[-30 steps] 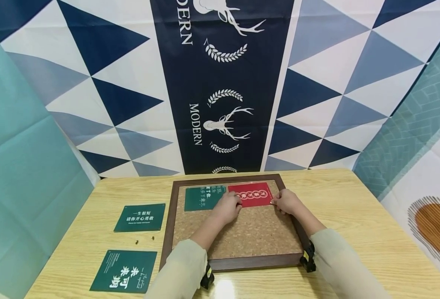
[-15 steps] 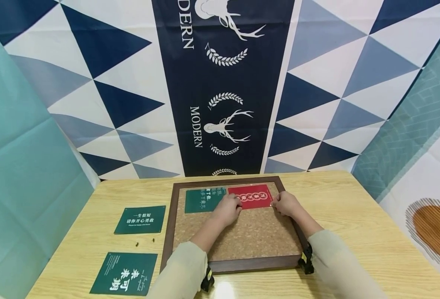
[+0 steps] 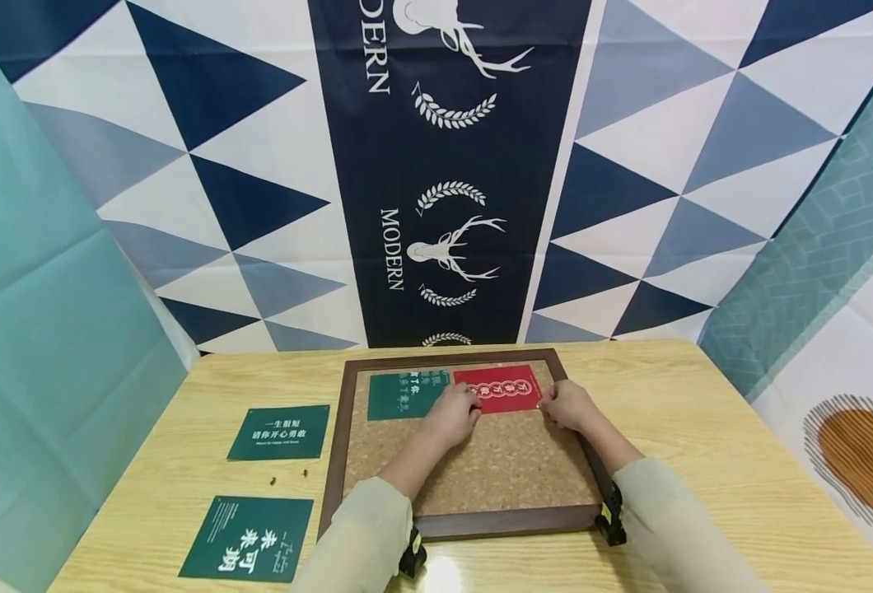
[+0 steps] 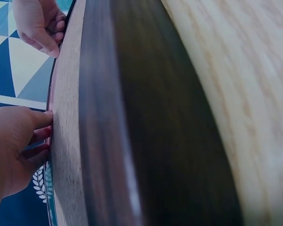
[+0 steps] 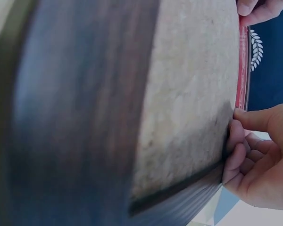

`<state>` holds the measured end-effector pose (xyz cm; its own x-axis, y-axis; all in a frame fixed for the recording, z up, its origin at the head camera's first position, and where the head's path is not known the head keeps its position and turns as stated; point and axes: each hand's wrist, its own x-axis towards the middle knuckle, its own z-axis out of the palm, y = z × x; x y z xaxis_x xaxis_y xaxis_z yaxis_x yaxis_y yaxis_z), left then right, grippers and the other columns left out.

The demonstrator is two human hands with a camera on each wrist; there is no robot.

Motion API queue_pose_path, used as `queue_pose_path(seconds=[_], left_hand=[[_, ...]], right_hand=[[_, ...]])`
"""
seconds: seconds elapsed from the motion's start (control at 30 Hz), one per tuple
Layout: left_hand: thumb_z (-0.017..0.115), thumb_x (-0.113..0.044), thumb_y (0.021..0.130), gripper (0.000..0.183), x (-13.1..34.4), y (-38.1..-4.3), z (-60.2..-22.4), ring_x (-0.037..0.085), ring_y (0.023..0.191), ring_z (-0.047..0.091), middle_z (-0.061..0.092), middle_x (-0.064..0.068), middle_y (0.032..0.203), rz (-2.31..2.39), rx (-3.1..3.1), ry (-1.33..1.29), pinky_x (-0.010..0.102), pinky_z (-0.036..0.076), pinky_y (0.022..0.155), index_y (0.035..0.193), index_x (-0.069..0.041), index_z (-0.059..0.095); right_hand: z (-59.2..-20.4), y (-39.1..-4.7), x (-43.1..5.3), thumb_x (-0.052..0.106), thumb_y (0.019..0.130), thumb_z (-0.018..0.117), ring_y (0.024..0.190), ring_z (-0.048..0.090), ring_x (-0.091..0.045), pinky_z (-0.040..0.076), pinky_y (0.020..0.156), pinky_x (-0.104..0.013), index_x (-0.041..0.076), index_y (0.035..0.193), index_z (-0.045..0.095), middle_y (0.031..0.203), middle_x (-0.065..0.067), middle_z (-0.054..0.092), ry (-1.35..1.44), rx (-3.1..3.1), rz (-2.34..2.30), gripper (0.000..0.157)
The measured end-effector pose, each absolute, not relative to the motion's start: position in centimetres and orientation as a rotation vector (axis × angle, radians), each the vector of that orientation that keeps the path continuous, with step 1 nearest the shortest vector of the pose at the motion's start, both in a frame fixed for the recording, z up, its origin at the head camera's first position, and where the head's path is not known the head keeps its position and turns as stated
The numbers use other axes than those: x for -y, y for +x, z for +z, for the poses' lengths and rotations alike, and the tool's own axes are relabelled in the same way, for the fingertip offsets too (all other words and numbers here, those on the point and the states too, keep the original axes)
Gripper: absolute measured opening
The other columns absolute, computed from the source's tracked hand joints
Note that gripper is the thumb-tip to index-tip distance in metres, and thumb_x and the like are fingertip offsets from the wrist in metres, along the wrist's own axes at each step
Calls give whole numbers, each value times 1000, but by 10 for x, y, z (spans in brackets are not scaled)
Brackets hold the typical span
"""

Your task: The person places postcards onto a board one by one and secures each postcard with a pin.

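A red card (image 3: 506, 389) with white Chinese lettering lies on a cork board (image 3: 503, 461) in a dark brown frame (image 3: 506, 523). My left hand (image 3: 453, 414) is at the card's near left corner, its bent fingertips and thumb on it. At the near right corner, the thumb and forefinger of my right hand (image 3: 570, 405) pinch the card's edge; its other fingers (image 5: 235, 160) curl beside the frame. Whether a small pin sits between those fingertips is too small to tell. A green card (image 3: 395, 397) lies left of the red one, partly behind my left hand.
Two more green cards, one farther back (image 3: 278, 433) and one nearer (image 3: 247, 539), lie on the wooden table (image 3: 703, 428) left of the board. Two tiny dark bits, one of them a pin-like piece (image 3: 273, 481), sit between them. A patterned cloth (image 3: 444, 165) hangs behind.
Both hands stay at the red card's near corners. The head view shifts slightly; the cards and board keep their places.
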<state>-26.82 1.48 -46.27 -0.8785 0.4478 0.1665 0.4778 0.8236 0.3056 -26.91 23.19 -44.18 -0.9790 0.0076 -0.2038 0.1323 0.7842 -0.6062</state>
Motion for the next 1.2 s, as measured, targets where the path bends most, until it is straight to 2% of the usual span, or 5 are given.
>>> queue_pose_path(seconds=[0.27,0.4,0.7,1.07,1.2], left_hand=[[59,-18,92,16,-15,-266,-459,17,96,55,60,3,97,-537,2921,-749,27,48,86,95,-11,73],[58,-18,92,16,-15,-266,-459,17,96,55,61,2,97,-534,2918,-755,27,48,86,97,-11,72],[59,-18,92,22,-11,-266,-461,19,104,56,62,3,104,-615,2921,-772,30,47,93,110,-12,68],[60,-22,91,25,0,-263,-455,20,107,57,64,3,107,-745,2907,-709,34,47,95,113,-12,67],[60,-22,91,27,5,-264,-452,20,107,57,64,4,108,-771,2896,-687,33,48,92,115,-11,66]], right_hand=[[-441,-264,-234,9,90,57,59,50,-14,42,50,-24,-2,86,58,69,-7,56,89,-2827,-987,12],[-436,-260,-237,12,91,56,59,53,-14,45,51,-25,-6,93,59,74,-10,59,97,-2822,-1050,18],[-428,-259,-255,16,90,55,63,53,-19,40,51,-27,-7,100,61,80,-17,60,86,-3050,-1046,25],[-428,-257,-261,18,90,57,66,55,-21,41,53,-27,-6,106,59,86,-21,61,106,-3037,-1063,30],[-428,-255,-262,19,89,57,70,57,-23,42,54,-27,-6,107,57,92,-23,61,141,-3021,-1065,31]])
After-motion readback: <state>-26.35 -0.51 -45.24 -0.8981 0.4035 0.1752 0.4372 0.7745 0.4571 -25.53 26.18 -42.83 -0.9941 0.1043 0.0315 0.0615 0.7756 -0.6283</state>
